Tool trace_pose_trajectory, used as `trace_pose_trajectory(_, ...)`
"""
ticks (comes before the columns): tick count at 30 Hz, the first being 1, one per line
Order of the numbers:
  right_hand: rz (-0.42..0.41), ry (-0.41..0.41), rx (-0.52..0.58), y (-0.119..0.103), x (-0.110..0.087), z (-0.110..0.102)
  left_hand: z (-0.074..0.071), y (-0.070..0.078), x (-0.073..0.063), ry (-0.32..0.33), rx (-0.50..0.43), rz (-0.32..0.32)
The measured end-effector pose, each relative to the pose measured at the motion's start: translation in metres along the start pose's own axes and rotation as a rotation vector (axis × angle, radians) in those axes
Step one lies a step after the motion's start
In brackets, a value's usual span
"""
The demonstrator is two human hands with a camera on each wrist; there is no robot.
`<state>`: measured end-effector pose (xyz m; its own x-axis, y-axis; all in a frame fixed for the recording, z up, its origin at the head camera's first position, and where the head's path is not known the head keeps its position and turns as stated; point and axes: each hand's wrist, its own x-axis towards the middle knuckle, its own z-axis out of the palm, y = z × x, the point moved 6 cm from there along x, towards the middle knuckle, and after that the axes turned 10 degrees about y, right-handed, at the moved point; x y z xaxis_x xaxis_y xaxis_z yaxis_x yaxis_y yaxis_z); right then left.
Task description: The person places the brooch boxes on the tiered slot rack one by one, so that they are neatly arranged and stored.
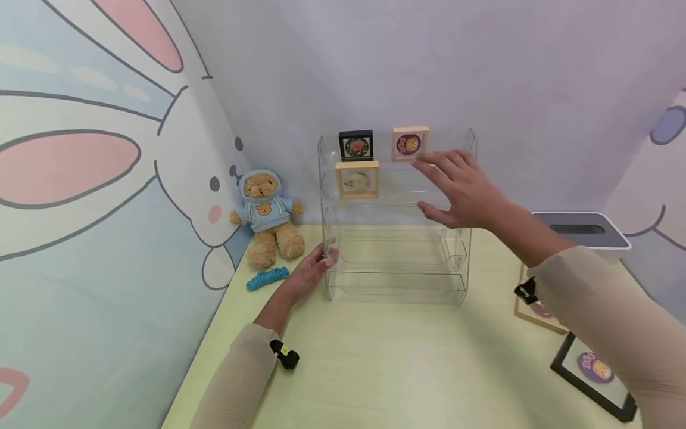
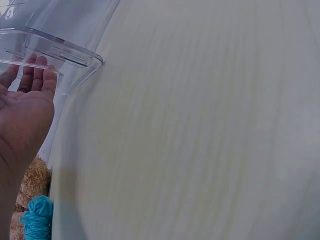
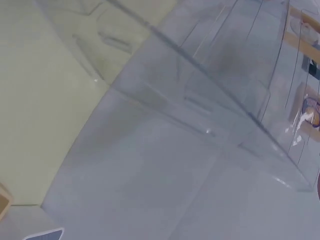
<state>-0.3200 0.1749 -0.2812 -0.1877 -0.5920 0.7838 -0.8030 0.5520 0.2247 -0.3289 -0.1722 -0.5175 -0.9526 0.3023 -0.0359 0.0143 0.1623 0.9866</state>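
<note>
A clear acrylic tiered rack stands on the table. My left hand rests against its left side, fingers fairly straight at the clear edge, as the left wrist view also shows. At the rack's upper right, my right hand is raised with fingers extended, holding nothing. Its fingertips are by the lower corner of a small pale-wood frame with a round purple-and-yellow picture; contact cannot be made out. To the left on the top tier is a small black frame. A light-wood frame stands one tier lower.
A teddy bear in a blue hoodie sits left of the rack, behind a blue yarn bundle. At right are a grey-topped white box, a wooden frame partly under my forearm, and a larger black frame.
</note>
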Motion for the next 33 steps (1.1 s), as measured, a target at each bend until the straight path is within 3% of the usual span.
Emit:
trace_pose_trajectory(8,0.086,0.003,-0.024,0.016,-0.057,-0.045,-0.001,0.0,0.001,0.008,-0.027,-0.006)
trace_pose_trajectory(16,0.219,-0.082,-0.113,0.038,-0.123,-0.077,-0.001,-0.002,0.001,-0.011,-0.059,-0.01)
trace_pose_trajectory(21,0.327,-0.163,-0.107,0.047,-0.168,-0.089,0.0,-0.003,0.001,-0.02,-0.072,-0.015)
trace_pose_trajectory(28,0.342,-0.194,-0.116,0.051,-0.224,-0.1,0.001,-0.001,0.0,-0.019,-0.086,-0.02)
trace_pose_trajectory(33,0.421,-0.251,-0.157,0.049,-0.264,-0.105,0.001,-0.001,0.0,-0.01,-0.061,-0.019)
